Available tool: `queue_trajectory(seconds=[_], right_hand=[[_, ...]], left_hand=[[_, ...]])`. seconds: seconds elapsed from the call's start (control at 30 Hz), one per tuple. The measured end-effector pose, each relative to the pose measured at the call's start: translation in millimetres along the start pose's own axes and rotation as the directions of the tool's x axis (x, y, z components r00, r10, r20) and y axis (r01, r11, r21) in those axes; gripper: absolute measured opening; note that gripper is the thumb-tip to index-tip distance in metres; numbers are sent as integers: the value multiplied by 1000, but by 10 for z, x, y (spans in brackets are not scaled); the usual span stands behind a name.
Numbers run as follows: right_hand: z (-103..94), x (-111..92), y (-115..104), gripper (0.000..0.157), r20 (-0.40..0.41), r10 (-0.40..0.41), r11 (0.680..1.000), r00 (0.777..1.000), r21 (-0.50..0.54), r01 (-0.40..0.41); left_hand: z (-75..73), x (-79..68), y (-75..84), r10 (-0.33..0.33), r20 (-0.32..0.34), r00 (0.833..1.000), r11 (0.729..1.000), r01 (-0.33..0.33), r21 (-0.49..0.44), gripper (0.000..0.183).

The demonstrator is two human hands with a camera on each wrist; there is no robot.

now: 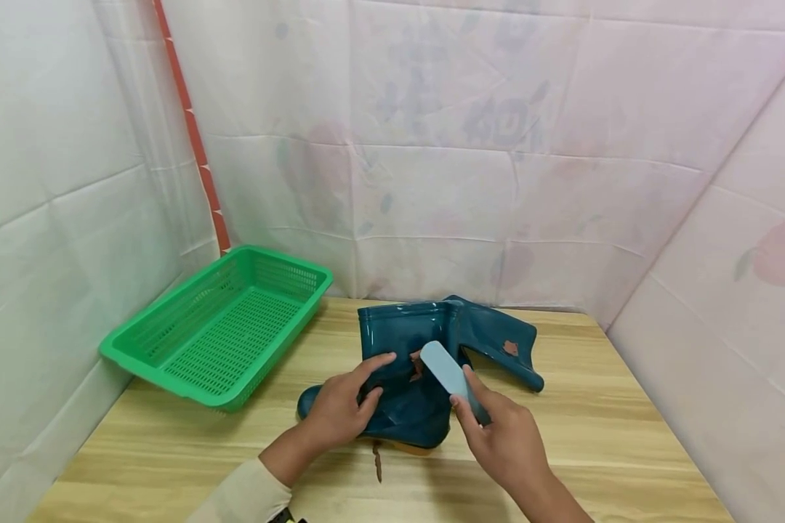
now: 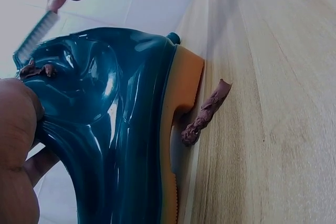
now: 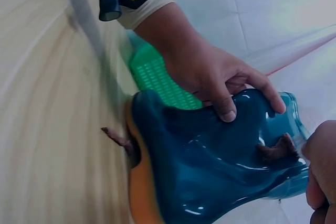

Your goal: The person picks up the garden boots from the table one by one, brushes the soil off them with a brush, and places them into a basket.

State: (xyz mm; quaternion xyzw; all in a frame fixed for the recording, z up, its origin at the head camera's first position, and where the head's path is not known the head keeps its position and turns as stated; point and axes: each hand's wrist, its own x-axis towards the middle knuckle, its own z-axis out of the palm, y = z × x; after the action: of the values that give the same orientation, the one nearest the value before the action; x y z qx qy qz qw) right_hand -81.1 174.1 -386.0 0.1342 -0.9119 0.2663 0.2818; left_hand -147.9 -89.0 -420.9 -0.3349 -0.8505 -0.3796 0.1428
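Note:
A dark teal rubber boot point(image 1: 402, 330) stands on the table, its toe pointing left and its orange sole point(image 2: 184, 77) down. My left hand point(image 1: 340, 403) holds it at the ankle, thumb on the near side and index finger along the shaft. In my right hand point(image 1: 506, 436) is a light blue scrub brush point(image 1: 443, 369), pinched between thumb and fingers. Its white bristles point(image 2: 39, 32) meet the shaft beside a brown clay-like smear point(image 3: 278, 149). A second teal boot point(image 1: 493, 327) lies behind to the right, with a brown patch point(image 1: 510, 348) on it.
A brown clay-like strip point(image 2: 206, 113) lies on the wooden table point(image 1: 602, 436) by the boot's sole. At the left sits a green perforated plastic basket point(image 1: 284, 280). White printed sheets point(image 1: 432, 196) hang behind and on both sides.

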Motion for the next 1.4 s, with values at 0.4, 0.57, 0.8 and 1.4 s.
queue_trajectory(seconds=[0.4,0.57,0.8,1.4], right_hand=[[51,74,-15,53,79,75,997,994,-23,-74],[83,5,-24,52,139,115,993,984,-23,-113],[47,-57,-28,51,151,104,994,983,-4,-105],[51,-1,-5,51,130,92,996,987,-12,-92]], left_hand=[[10,-16,20,10,0,1000,1000,-10,-10,67],[5,-8,17,-14,1,1000,1000,14,-7,66],[-14,-13,20,-37,10,999,999,37,-13,66],[-5,-6,0,-4,0,1000,1000,4,-15,67]])
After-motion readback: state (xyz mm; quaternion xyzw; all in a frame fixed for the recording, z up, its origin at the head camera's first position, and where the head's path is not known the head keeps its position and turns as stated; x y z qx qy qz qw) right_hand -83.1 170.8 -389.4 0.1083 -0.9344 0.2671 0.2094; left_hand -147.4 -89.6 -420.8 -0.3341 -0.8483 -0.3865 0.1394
